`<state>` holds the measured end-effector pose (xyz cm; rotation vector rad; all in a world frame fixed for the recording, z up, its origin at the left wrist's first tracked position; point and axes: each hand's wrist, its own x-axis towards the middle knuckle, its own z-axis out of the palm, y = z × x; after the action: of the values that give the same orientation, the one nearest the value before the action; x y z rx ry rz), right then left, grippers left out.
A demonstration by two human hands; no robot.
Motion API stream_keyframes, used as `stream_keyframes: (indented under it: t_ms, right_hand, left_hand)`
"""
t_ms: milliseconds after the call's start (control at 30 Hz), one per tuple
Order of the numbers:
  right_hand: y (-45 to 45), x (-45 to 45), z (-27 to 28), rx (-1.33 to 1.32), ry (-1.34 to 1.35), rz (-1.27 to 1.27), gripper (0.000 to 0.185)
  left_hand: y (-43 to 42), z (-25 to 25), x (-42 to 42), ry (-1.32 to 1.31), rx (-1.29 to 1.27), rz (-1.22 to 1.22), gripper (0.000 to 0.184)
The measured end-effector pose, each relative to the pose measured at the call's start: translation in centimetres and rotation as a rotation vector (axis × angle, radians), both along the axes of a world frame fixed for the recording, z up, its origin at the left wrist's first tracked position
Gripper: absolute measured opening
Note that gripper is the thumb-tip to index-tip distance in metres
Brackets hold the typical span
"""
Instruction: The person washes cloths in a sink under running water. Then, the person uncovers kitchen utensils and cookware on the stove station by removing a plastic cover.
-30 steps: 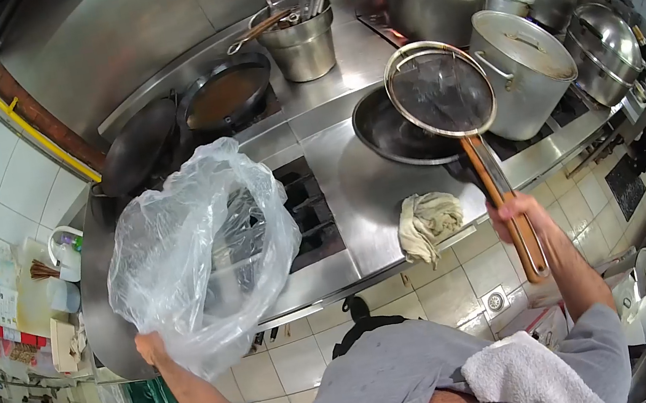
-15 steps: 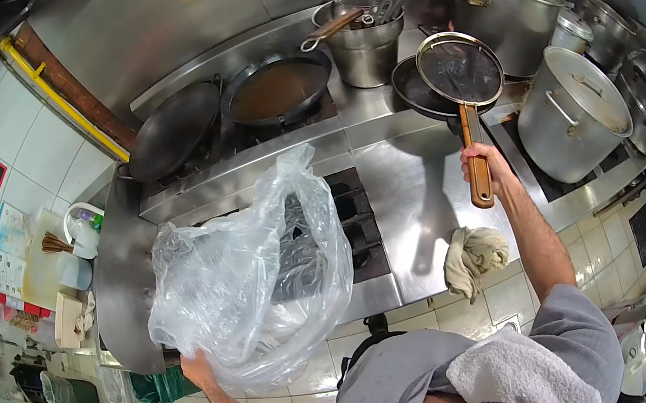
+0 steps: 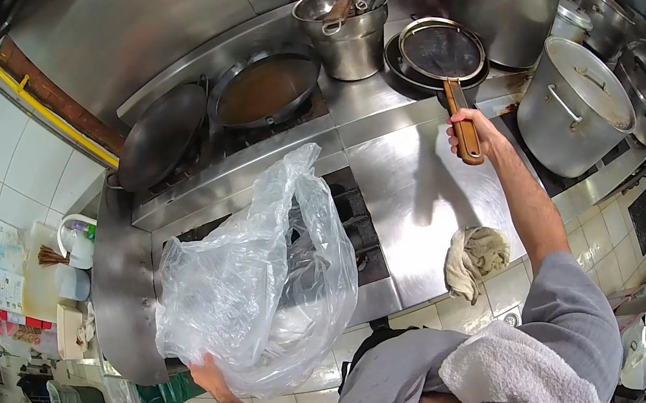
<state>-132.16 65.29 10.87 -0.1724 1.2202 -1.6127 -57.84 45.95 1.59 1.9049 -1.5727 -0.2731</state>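
Note:
My right hand (image 3: 476, 133) is wrapped round the wooden handle of a round fine-mesh strainer (image 3: 443, 49). Its mesh end is over a dark frying pan (image 3: 402, 73) at the back of the counter; whether they touch I cannot tell. At the lower left, my left hand (image 3: 208, 374) grips the edge of a large clear plastic bag (image 3: 223, 295). The bag hangs loose and wide in front of the burner grate, bunched at its upper tip. A crumpled beige cloth (image 3: 475, 254) lies at the counter's front edge, below my right forearm.
Two woks (image 3: 163, 138) stand at the back left, the right one holding brownish liquid (image 3: 267, 91). Behind is a metal pot (image 3: 351, 47) full of utensils. Tall lidded stockpots (image 3: 570, 96) crowd the right. A white towel (image 3: 514, 370) hangs over my shoulder.
My right hand has moved the strainer away from me, up to the frying pan. The view has shifted slightly; my left hand still holds the bag in nearly the same place.

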Motion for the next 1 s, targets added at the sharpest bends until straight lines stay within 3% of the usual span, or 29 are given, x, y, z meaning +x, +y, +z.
stream_keyframes:
  t_ms: [200,300,533,700,1000]
  right_hand:
    - [0.3,-0.1,-0.3,0.112,0.089,0.006,0.03]
    - [0.9,0.9,-0.2,-0.067,0.169,-0.093,0.05]
    - [2.0,3.0,0.2,-0.033,0.422,-0.181,0.041]
    - [4.9,5.1,2.3,0.057,0.34,-0.14,0.041]
    - [3.2,2.7,0.8,-0.011,0.358,-0.177,0.031]
  left_hand:
    - [1.4,0.6,-1.5,0.018,0.004,-0.003,0.05]
    - [2.1,0.6,-1.6,0.069,0.017,-0.005,0.054]
    - [4.1,2.0,-1.4,0.222,-0.053,-0.027,0.06]
    - [4.0,3.0,-1.4,0.22,-0.078,-0.069,0.06]
    - [2.2,2.9,-4.6,0.158,-0.042,-0.097,0.06]
